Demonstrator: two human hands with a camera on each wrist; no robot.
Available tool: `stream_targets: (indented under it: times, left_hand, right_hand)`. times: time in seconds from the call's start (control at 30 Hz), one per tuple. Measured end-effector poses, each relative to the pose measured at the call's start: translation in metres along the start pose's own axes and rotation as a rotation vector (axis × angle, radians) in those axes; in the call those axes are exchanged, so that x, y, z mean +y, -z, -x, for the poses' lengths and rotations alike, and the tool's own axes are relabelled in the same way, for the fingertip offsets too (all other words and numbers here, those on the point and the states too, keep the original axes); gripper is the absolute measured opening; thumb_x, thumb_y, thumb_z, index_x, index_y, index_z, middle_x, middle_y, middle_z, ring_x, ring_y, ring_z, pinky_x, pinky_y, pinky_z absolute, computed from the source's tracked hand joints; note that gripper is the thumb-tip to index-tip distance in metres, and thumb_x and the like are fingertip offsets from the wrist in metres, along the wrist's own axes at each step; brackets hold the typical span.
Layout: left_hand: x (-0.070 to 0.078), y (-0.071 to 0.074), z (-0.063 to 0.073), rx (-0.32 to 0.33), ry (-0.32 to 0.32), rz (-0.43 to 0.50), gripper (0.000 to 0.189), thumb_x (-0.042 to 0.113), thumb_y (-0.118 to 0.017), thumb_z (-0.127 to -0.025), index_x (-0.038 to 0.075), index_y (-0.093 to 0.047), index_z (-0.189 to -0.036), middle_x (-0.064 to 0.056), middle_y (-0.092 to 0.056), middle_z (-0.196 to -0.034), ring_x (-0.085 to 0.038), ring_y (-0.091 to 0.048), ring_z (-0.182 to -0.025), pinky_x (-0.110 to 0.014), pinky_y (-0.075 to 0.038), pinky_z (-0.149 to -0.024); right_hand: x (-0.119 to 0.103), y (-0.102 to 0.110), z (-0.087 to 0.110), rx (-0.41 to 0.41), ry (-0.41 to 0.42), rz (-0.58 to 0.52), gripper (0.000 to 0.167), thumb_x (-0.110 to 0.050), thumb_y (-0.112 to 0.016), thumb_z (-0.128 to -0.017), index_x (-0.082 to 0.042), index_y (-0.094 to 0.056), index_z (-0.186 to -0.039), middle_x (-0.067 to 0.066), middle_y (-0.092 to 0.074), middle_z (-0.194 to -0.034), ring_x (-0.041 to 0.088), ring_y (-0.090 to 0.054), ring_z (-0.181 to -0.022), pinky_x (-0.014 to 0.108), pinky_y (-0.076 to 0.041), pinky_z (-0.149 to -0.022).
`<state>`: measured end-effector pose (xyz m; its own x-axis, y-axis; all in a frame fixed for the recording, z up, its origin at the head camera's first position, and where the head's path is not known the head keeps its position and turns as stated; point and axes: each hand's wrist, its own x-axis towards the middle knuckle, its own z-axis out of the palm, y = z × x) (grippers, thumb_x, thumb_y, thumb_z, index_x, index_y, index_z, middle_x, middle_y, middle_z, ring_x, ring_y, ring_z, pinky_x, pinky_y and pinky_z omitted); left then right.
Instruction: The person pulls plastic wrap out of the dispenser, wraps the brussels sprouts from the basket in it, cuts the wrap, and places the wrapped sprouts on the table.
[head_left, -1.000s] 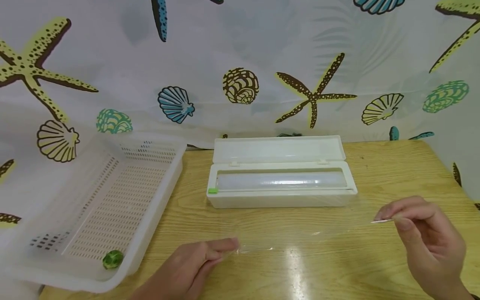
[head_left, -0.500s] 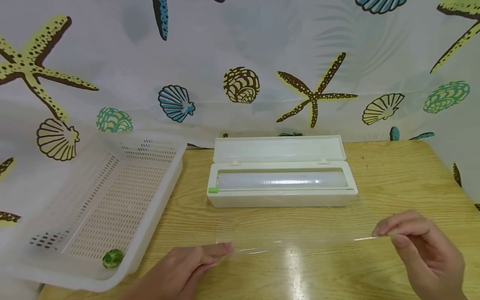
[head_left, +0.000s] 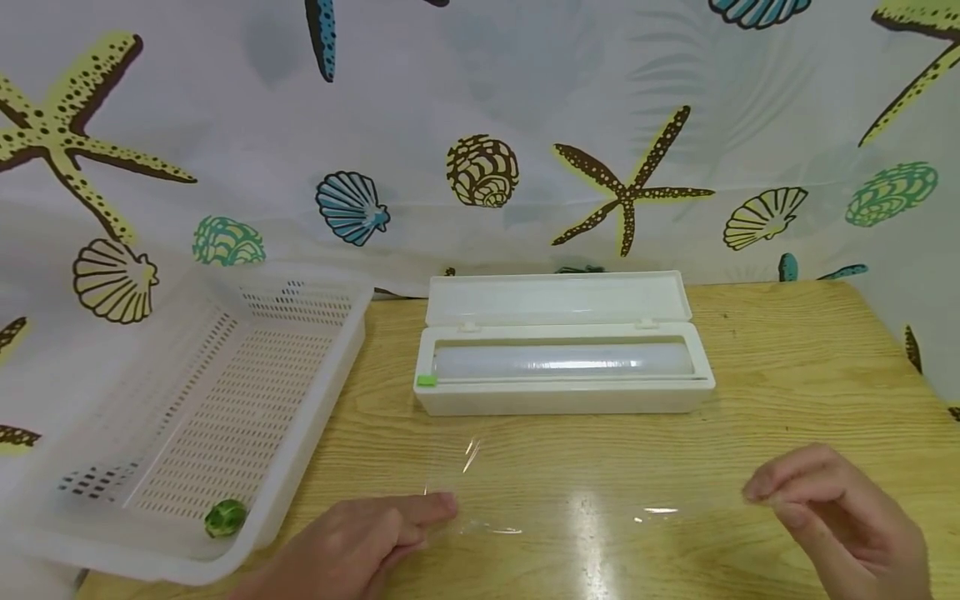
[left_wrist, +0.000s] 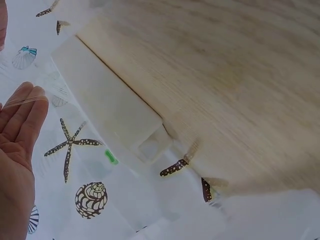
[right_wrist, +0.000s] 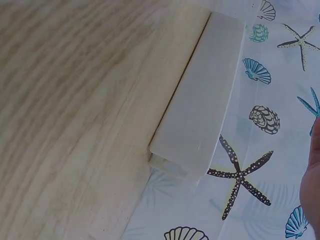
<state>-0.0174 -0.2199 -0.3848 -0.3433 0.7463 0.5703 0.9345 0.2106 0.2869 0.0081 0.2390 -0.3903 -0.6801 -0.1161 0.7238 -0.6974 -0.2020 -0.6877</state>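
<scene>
Clear film (head_left: 585, 475) stretched between left hand (head_left: 352, 533) and right hand (head_left: 847, 521), each with a pinching grip on its near corner, before the open white box (head_left: 562, 402) on the surface (head_left: 810, 358)

Your clear plastic film sheet (head_left: 573, 471) is streaked with white glints. Your long plastic box (head_left: 562, 401) is plain white with a small bright-green tab (head_left: 427, 381). Your plastic basket (head_left: 307, 450) is translucent white, patterned with holes; the round, leafy vegetable (head_left: 226, 518) mixes dark and pale greens. Your wooden worktop (head_left: 802, 358) has yellow-brown grain; the white cloth backdrop (head_left: 540, 83) carries spotted starfish and yellow, blue and turquoise shells.
</scene>
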Motion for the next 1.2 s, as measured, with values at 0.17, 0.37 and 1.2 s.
stream_targets:
  times: [0.17, 0.37, 1.2]
  left_hand:
    - [-0.004, 0.005, 0.001, -0.066, -0.119, -0.061, 0.039, 0.035, -0.051, -0.118, 0.000, -0.059, -0.104, -0.027, -0.067, -0.140, -0.037, -0.071, -0.124, -0.036, -0.060, -0.101]
    - [-0.007, 0.004, 0.004, -0.076, -0.210, -0.140, 0.038, 0.031, -0.047, -0.119, 0.001, -0.060, -0.101, -0.029, -0.069, -0.134, -0.037, -0.073, -0.119, -0.038, -0.063, -0.096]
    - [-0.014, -0.007, 0.013, -0.207, -0.420, -0.399, 0.033, 0.025, -0.036, -0.120, 0.010, -0.062, -0.108, -0.011, -0.068, -0.120, -0.033, -0.061, -0.124, -0.047, -0.038, -0.121]
  right_hand:
    - [-0.001, 0.008, 0.010, -0.043, -0.051, 0.013, 0.009, 0.025, -0.054, -0.102, 0.023, -0.062, -0.102, 0.022, -0.069, -0.114, 0.026, -0.070, -0.109, 0.023, -0.058, -0.093]
    - [0.006, 0.021, 0.014, -0.190, -0.046, -0.004, 0.013, 0.025, -0.057, -0.100, 0.019, -0.067, -0.108, 0.023, -0.070, -0.117, 0.024, -0.069, -0.112, 0.023, -0.058, -0.093]
    - [0.018, 0.051, 0.025, -0.502, -0.029, 0.090, 0.026, 0.017, -0.074, -0.095, 0.008, -0.077, -0.120, 0.018, -0.073, -0.123, 0.023, -0.067, -0.125, 0.024, -0.053, -0.107]
